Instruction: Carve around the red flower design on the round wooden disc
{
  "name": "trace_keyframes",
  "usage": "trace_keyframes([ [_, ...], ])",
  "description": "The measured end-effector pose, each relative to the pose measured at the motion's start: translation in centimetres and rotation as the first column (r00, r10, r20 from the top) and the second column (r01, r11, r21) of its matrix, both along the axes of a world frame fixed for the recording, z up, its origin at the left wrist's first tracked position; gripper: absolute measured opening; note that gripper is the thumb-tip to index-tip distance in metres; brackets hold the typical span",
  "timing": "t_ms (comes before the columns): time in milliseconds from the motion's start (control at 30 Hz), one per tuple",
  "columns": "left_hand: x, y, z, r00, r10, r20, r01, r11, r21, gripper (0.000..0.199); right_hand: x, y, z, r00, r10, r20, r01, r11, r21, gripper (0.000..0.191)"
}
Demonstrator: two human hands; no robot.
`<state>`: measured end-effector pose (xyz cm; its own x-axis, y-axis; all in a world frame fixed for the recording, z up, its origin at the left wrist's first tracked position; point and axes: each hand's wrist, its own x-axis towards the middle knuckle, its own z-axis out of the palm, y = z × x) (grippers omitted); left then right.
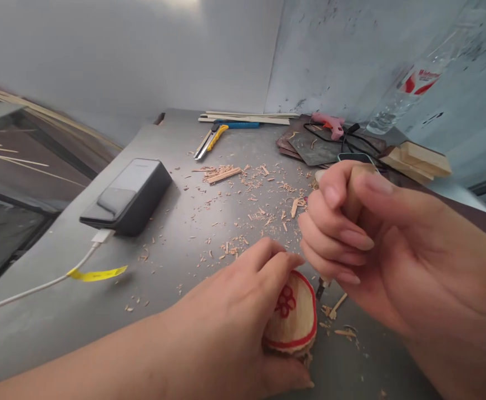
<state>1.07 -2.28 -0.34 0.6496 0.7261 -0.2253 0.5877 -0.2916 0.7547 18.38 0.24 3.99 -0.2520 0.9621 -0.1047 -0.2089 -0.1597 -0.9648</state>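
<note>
1. Both hands were held close together near the front edge of the grey metal worktop [101, 311]. The left hand [230, 300] curled over a round pale wooden disc with a red painted rim and red knot motif [293, 322], while the right hand [376, 244] was closed in a tight pinch around a wooden-handled carving tool [353, 191].
2. The disc sat right of centre, gripped at a slant. Whether its lower edge touched the worktop could not be told.
3. The tool's small metal tip [320, 288] showed below the right fingers, just beside the disc's edge; contact could not be confirmed.
4. Holding the tool short and keeping both hands close looked well suited to small, controlled cuts. The left fingers lay near the tip, so they appeared exposed to a slip.
5. Pale wood shavings [243, 222] lay scattered across the middle. A black power bank [126, 197] with a white cable [38, 286] stood toward the left edge, and a yellow utility knife [212, 140] and pink glue gun [328, 125] lay along the far edge.
</note>
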Motion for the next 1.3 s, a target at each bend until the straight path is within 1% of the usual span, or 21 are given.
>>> trace_keyframes([
  [100, 0.2, -0.2, -0.1, 0.999, -0.021, -0.046, 0.02, 0.999, -0.029, 0.047, -0.1, 0.1, -0.2, 0.995, 0.051, -0.087, -0.057, 0.997, -0.059, 0.047],
  [167, 0.3, -0.3, -0.3, 0.998, -0.017, -0.064, 0.015, 0.999, -0.036, 0.047, -0.1, 0.2, -0.2, 0.994, 0.048, -0.099, -0.053, 0.997, -0.053, 0.058],
  [267, 0.6, -0.6, -0.7, 0.996, -0.004, -0.092, 0.002, 1.0, -0.022, 0.045, 0.0, 0.3, 0.1, 0.993, 0.055, -0.106, -0.062, 0.996, -0.061, 0.066],
  [333, 0.8, -0.7, -0.9, 0.995, 0.009, -0.103, -0.009, 1.0, -0.002, 0.04, 0.0, 0.0, 0.4, 0.992, 0.065, -0.112, -0.073, 0.995, -0.068, 0.066],
  [367, 0.8, -0.8, -1.0, 0.994, 0.013, -0.105, -0.012, 1.0, 0.007, 0.039, 0.0, -0.2, 0.5, 0.991, 0.054, -0.124, -0.06, 0.997, -0.049, 0.064],
  [467, 0.8, -0.7, -1.0, 0.994, 0.015, -0.109, -0.011, 0.999, 0.034, 0.037, 0.1, -0.9, 0.5, 0.984, -0.034, -0.176, 0.047, 0.996, 0.07, 0.06],
  [500, 0.8, -0.6, -1.0, 0.995, 0.009, -0.104, -0.005, 0.999, 0.046, 0.039, 0.2, -1.1, 0.4, 0.985, -0.042, -0.17, 0.059, 0.994, 0.093, 0.061],
  [533, 0.7, -0.6, -1.0, 0.996, 0.005, -0.094, 0.001, 0.998, 0.057, 0.044, 0.4, -1.2, 0.2, 0.986, 0.0, -0.168, 0.025, 0.989, 0.146, 0.062],
  [567, 0.7, -0.5, -1.0, 0.997, 0.003, -0.08, 0.003, 0.998, 0.065, 0.05, 0.5, -1.4, -0.1, 0.98, 0.142, -0.141, -0.115, 0.977, 0.181, 0.063],
  [633, 0.6, -0.5, -1.0, 0.999, 0.002, -0.05, 0.002, 0.997, 0.078, 0.061, 0.7, -1.5, -0.7, 0.978, 0.172, -0.117, -0.133, 0.951, 0.28, 0.064],
  [667, 0.6, -0.6, -1.0, 0.999, 0.005, -0.04, -0.002, 0.997, 0.082, 0.062, 0.8, -1.5, -1.0, 0.979, 0.174, -0.109, -0.132, 0.941, 0.313, 0.065],
  [767, 0.6, -0.8, -1.1, 0.998, 0.025, -0.049, -0.02, 0.996, 0.091, 0.05, 0.4, -1.8, -1.7, 0.986, 0.075, -0.149, -0.01, 0.919, 0.395, 0.064],
  [833, 0.8, -1.0, -1.2, 0.997, 0.04, -0.063, -0.034, 0.995, 0.093, 0.045, -0.1, -1.9, -1.7, 0.988, -0.014, -0.156, 0.076, 0.914, 0.398, 0.061],
  [867, 0.9, -1.1, -1.2, 0.998, 0.039, -0.055, -0.033, 0.994, 0.105, 0.043, -0.3, -2.0, -1.6, 0.989, -0.059, -0.134, 0.107, 0.916, 0.386, 0.06],
  [967, 1.2, -1.2, -1.3, 0.996, 0.053, -0.066, -0.046, 0.993, 0.109, 0.041, -0.9, -2.3, -1.4, 0.99, -0.131, -0.05, 0.14, 0.926, 0.35, 0.058],
  [1033, 1.3, -1.2, -1.3, 0.995, 0.066, -0.077, -0.056, 0.991, 0.118, 0.039, -1.0, -2.4, -1.4, 0.988, -0.131, -0.078, 0.15, 0.918, 0.368, 0.059],
  [1133, 1.4, -1.3, -1.2, 0.993, 0.066, -0.097, -0.055, 0.992, 0.112, 0.035, -0.9, -2.4, -1.6, 0.985, -0.095, -0.143, 0.145, 0.908, 0.394, 0.061],
  [1233, 1.3, -1.2, -0.9, 0.992, 0.047, -0.118, -0.039, 0.997, 0.067, 0.035, -0.8, -2.3, -1.7, 0.989, -0.069, -0.131, 0.116, 0.914, 0.39, 0.063],
  [1300, 1.3, -1.1, -0.8, 0.991, 0.042, -0.127, -0.036, 0.998, 0.046, 0.036, -0.8, -2.3, -1.7, 0.989, -0.078, -0.125, 0.121, 0.915, 0.386, 0.064],
])
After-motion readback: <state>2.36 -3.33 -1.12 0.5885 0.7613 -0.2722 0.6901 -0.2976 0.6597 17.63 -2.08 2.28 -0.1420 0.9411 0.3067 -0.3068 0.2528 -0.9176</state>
